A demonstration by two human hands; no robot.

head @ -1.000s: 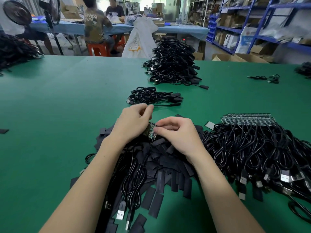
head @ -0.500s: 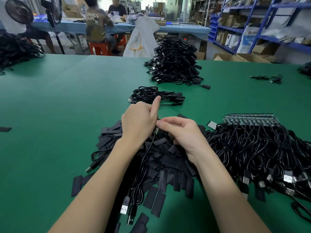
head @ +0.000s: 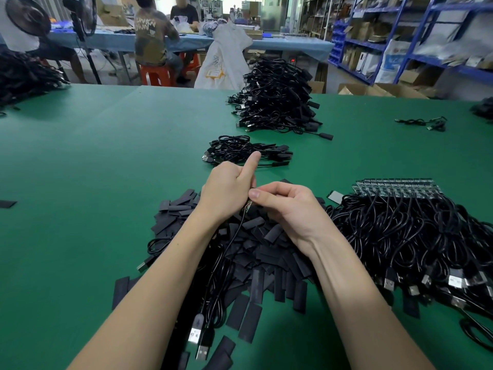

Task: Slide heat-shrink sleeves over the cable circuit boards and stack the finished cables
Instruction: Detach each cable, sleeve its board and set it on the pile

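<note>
In the head view, just above the far edge of the pile of loose sleeves (head: 266, 252), the left hand (head: 226, 192) is curled round something hidden in its fist, thumb stuck up, while the right hand (head: 288, 206) pinches the small circuit board (head: 248, 206) at its fingertips. The board's long axis looks steeply tilted, upper end toward the left fist and lower end toward the pile, cable (head: 232, 239) trailing down; I'd judge the risk is the board snagging the sleeve mouth or the thin wire kinking if pushed off-axis
</note>
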